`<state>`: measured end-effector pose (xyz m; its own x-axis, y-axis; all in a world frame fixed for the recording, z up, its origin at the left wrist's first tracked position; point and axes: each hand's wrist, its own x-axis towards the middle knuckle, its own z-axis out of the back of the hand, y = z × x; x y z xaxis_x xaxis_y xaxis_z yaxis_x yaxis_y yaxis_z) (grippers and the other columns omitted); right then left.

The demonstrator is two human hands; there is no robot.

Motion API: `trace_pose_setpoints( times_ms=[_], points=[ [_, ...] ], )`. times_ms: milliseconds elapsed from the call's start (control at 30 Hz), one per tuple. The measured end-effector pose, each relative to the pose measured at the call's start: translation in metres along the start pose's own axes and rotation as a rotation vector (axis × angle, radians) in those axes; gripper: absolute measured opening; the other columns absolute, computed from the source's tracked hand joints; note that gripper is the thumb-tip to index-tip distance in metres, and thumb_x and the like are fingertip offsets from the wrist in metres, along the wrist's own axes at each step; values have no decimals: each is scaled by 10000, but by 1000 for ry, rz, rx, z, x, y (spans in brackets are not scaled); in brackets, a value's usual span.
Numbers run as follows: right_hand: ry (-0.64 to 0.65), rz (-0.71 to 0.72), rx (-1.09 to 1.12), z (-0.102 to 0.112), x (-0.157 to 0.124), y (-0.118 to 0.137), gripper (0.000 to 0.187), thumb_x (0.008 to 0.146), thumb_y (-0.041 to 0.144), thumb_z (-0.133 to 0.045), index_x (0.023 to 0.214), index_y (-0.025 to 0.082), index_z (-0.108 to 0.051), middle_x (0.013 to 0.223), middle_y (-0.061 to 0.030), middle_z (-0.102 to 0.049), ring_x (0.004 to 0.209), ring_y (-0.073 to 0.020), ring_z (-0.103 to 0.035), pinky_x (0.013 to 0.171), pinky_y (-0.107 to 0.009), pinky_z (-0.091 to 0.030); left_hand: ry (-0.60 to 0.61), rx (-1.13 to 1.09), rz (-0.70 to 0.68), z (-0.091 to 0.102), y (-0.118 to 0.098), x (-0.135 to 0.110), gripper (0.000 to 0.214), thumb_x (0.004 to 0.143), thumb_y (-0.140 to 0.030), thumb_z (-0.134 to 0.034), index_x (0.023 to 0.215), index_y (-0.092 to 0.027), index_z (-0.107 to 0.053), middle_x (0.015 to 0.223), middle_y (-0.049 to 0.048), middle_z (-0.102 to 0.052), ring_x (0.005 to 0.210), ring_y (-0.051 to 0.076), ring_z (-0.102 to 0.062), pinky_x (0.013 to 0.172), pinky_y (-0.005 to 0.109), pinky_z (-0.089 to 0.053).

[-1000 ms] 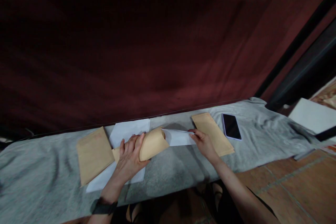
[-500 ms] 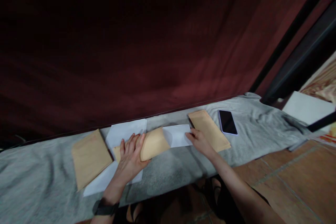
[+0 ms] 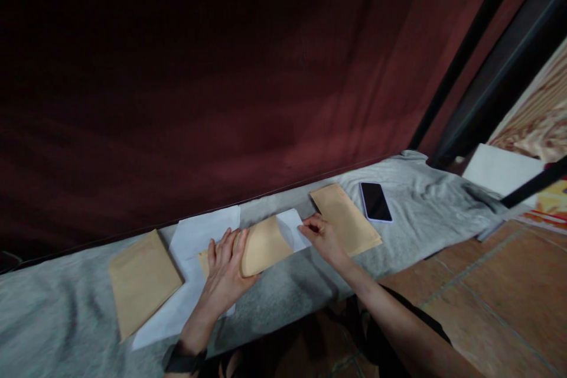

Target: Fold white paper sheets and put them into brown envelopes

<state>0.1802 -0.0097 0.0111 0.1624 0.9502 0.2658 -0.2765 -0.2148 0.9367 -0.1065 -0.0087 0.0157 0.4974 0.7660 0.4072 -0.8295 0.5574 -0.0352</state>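
Note:
My left hand (image 3: 227, 276) grips a brown paper envelope (image 3: 268, 245), its fingers across the top and the thumb along the near edge. From the envelope's right end sticks out a folded white paper (image 3: 293, 229), the rest of it hidden inside. My right hand (image 3: 325, 238) pinches the outer end of that paper between thumb and fingers. White sheets (image 3: 204, 229) lie partly under the left hand and the envelope. More brown envelopes (image 3: 145, 280) rest on top of the sheets' left side. Other brown envelopes (image 3: 348, 221) lie just beyond the right hand.
A phone (image 3: 376, 202) with a light purple edge lies at the right on the grey cloth (image 3: 420, 212). Behind the narrow surface hangs a dark red curtain (image 3: 248, 100). Black poles (image 3: 469, 47) stand at the right, near a white flat object (image 3: 500, 170). Tiled floor (image 3: 482, 283) shows below.
My right hand has moved left, and the white paper has slid deeper into the envelope, so less of it shows. My left hand keeps its hold. The view has shifted slightly.

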Motion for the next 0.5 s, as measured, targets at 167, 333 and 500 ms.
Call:
trace_pose_setpoints(
  times_ms=[167,333,500],
  points=[
    [-73,82,-20,-10,-4,-2,69,820,259,-714,770,247,-760,1027,-53,-652,1032,-217,-624,935,-345,-482,-29,-3,-32,-4,-5,3,991,786,-387,-676,1588,-180,-133,1476,211,-441,1457,404,-315,1190,650,-129],
    [-36,-5,38,-14,-2,-8,91,812,214,-718,750,257,-770,1038,-47,-679,998,-206,-653,904,-337,-512,-35,7,-69,-6,-5,3,973,792,-381,-669,1585,-158,-151,1468,224,-444,1455,411,-317,1189,656,-125],
    [-47,-59,112,-15,-1,-9,70,816,256,-715,779,255,-775,1026,-41,-704,979,-206,-670,889,-334,-521,-13,34,-87,-8,-7,6,963,775,-386,-685,1578,-164,-201,1497,230,-419,1460,425,-305,1189,664,-112]
  ],
)
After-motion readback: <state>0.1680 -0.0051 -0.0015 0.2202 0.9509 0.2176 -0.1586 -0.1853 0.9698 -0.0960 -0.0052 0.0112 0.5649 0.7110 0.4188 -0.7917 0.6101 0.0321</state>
